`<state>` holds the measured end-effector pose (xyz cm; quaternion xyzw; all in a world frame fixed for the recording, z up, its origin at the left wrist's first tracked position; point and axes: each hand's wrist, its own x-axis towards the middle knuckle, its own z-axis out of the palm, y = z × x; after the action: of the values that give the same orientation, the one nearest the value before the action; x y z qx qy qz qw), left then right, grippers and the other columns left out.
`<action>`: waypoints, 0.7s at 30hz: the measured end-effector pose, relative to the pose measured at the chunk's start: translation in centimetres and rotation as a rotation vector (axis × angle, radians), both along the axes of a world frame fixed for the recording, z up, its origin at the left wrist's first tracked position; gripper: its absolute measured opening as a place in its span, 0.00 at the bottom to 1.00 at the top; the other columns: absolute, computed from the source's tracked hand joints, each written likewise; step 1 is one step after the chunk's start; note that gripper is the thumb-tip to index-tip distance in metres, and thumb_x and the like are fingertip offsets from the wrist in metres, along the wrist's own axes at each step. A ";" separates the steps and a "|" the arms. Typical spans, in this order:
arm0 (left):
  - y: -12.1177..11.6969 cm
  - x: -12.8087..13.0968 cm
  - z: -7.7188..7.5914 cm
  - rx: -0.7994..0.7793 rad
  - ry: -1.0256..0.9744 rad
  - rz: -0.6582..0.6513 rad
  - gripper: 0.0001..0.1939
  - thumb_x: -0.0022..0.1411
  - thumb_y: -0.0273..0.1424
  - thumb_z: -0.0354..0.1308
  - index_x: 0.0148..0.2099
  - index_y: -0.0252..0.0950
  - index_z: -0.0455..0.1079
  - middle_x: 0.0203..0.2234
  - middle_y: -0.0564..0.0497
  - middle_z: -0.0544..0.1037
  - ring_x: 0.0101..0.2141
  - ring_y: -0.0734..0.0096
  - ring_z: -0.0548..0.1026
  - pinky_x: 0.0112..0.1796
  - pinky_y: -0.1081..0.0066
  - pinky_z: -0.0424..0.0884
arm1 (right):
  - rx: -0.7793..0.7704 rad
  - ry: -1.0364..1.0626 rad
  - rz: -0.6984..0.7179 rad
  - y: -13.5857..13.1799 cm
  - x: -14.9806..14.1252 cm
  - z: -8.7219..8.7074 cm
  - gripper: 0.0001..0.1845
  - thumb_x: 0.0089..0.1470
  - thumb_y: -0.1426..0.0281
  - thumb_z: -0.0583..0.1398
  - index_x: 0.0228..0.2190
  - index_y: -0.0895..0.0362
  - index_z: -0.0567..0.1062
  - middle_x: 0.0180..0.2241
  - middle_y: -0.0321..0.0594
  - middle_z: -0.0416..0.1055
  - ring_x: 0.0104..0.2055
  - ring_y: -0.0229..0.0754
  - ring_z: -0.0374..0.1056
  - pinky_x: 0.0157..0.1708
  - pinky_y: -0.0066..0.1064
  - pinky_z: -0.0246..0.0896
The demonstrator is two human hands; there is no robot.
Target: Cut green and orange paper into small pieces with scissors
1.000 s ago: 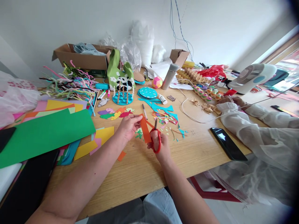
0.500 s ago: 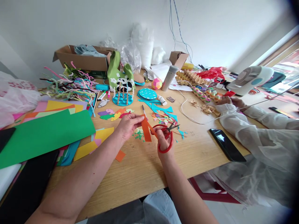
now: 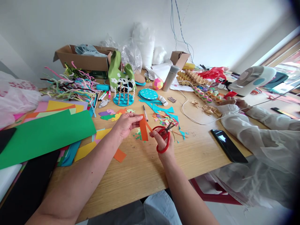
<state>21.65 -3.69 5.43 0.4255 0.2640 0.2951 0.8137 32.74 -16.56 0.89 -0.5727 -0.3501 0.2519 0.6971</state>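
My left hand (image 3: 127,124) pinches the top of an orange paper strip (image 3: 143,129), which hangs down from thumb and fingers. In my right hand (image 3: 164,145) are red-handled scissors (image 3: 168,128), their blades pointing away to the upper right. The right thumb and fingers also touch a narrow orange sliver (image 3: 149,126) that slants down from the strip's top; whether it is still joined there is hard to tell. Green paper scraps (image 3: 138,135) lie just beyond the strip. Colored paper fish (image 3: 111,114) rest on the table past my left hand.
Green paper sheets (image 3: 47,137) and other colored paper cover the left. Blue scraps (image 3: 161,107), a pen (image 3: 145,113) and a grey bottle (image 3: 170,78) stand or lie ahead. To the right are a black phone (image 3: 228,146), a fan (image 3: 252,80) and another person's white sleeves (image 3: 231,117).
My left hand and the orange strip have shifted slightly left. The right hand has turned a little, with the scissor blades now angled more steeply upward and closer together.
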 end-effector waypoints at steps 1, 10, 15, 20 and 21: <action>-0.1 0.1 -0.1 0.013 0.011 -0.004 0.09 0.44 0.26 0.68 0.31 0.28 0.76 0.28 0.44 0.81 0.29 0.68 0.78 0.37 0.68 0.73 | 0.005 -0.009 -0.001 0.0 0.0 0.0 0.08 0.51 0.65 0.63 0.27 0.56 0.71 0.26 0.36 0.71 0.30 0.40 0.67 0.33 0.32 0.60; 1.5 -1.7 0.9 0.132 0.244 -0.058 0.10 0.46 0.31 0.67 0.31 0.32 0.73 0.26 0.44 0.80 0.29 0.65 0.78 0.36 0.64 0.73 | 0.059 -0.014 -0.121 -0.2 0.1 0.1 0.08 0.49 0.67 0.64 0.28 0.56 0.69 0.26 0.35 0.69 0.30 0.40 0.66 0.31 0.32 0.59; 3.4 -3.3 0.6 0.513 0.673 -0.260 0.08 0.49 0.35 0.64 0.28 0.35 0.75 0.24 0.48 0.79 0.26 0.66 0.75 0.30 0.69 0.69 | 0.014 -0.051 -0.094 -0.3 0.1 0.2 0.07 0.50 0.68 0.63 0.28 0.56 0.69 0.26 0.34 0.68 0.29 0.39 0.65 0.30 0.31 0.57; 4.0 -3.4 -1.2 0.942 0.962 -0.219 0.12 0.40 0.29 0.67 0.13 0.39 0.67 0.10 0.53 0.67 0.17 0.72 0.65 0.23 0.71 0.56 | -0.010 -0.084 -0.072 -0.3 0.0 0.1 0.07 0.50 0.68 0.63 0.28 0.56 0.69 0.27 0.35 0.68 0.30 0.40 0.64 0.31 0.32 0.57; 4.1 -3.4 -1.3 0.986 0.948 -0.178 0.14 0.38 0.28 0.67 0.11 0.39 0.65 0.09 0.54 0.65 0.17 0.72 0.64 0.23 0.71 0.55 | -0.009 -0.090 -0.066 -0.3 0.0 0.1 0.07 0.51 0.68 0.63 0.29 0.56 0.69 0.27 0.35 0.68 0.30 0.40 0.64 0.32 0.32 0.57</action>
<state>18.23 0.37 4.09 0.8490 0.3907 0.0948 0.3429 32.74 -16.83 1.01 -0.5976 -0.3608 0.2043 0.6862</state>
